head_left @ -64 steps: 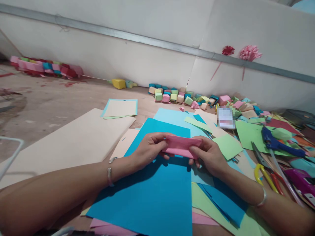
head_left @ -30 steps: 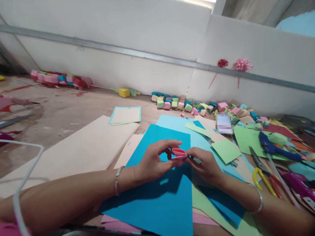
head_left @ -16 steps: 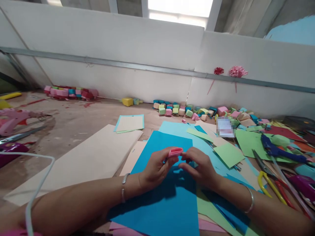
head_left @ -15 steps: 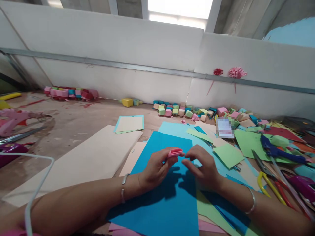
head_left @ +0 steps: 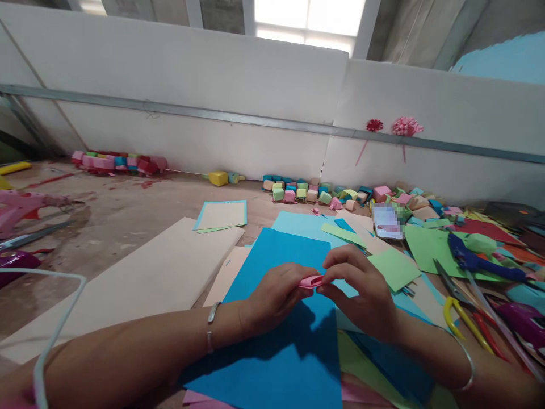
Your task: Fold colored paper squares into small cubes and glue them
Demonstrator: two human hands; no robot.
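A small piece of folded pink paper (head_left: 312,282) is held above a large blue sheet (head_left: 293,363). My left hand (head_left: 275,295) grips its left end, fingers closed round it. At the other end, the thumb and fingertips of my right hand (head_left: 361,287) pinch the paper's edge. The folded piece shows an opening along its near side. Both hands cast shadows on the blue sheet.
A large cream sheet (head_left: 140,278) lies to the left, with small square sheets (head_left: 221,216) behind it. Scissors (head_left: 464,318), a blue glue gun (head_left: 472,258) and a phone (head_left: 387,221) are on the right. Paper cubes (head_left: 298,190) line the wall.
My right hand has moved in and now touches the pink paper's right end. My left hand has lowered and turned the piece slightly.
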